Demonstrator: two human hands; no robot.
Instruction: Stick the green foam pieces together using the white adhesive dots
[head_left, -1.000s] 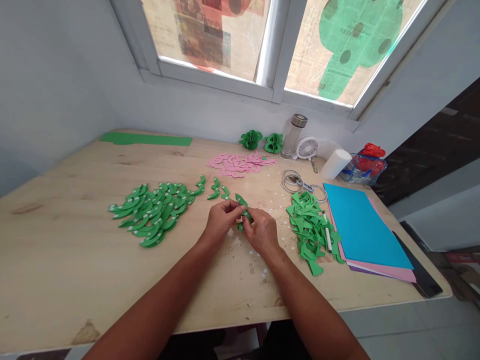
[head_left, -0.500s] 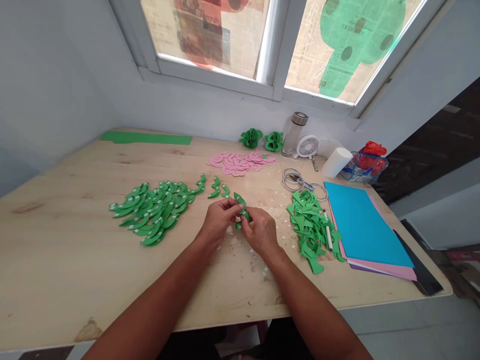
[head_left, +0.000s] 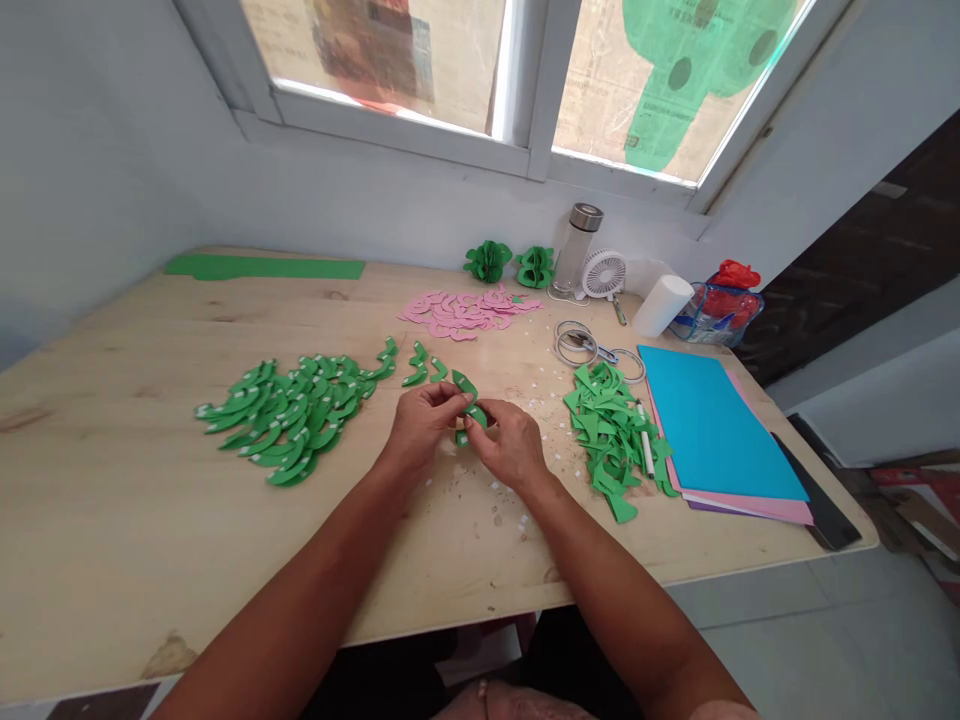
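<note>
Between my fingers is a wavy green paper cutout (head_left: 466, 386), held up a little over the table. My left hand (head_left: 421, 425) pinches its left side, thumb on top. On its right edge, my right hand (head_left: 510, 440) has thumb and index finger closed. Another bit of green paper (head_left: 461, 437) shows just below the fingers; whether it is joined to the cutout I cannot tell. Left of my hands lies a spread of curved green paper pieces (head_left: 300, 410) with small white patches. A few similar loose pieces (head_left: 417, 365) lie just beyond my left hand.
Green paper scraps (head_left: 611, 430) with a white pen (head_left: 646, 440) lie right. Beyond are tape rings (head_left: 576, 343), pink cutouts (head_left: 457, 312), green paper balls (head_left: 487, 261), a bottle (head_left: 576, 250) and a fan (head_left: 604, 273). Blue sheets (head_left: 720, 420) and a black phone (head_left: 825, 510) sit far right.
The camera view has shifted slightly, so the table things appear a bit left and higher. My right fingers have opened a little around the cutout's edge; both hands stay at it.
</note>
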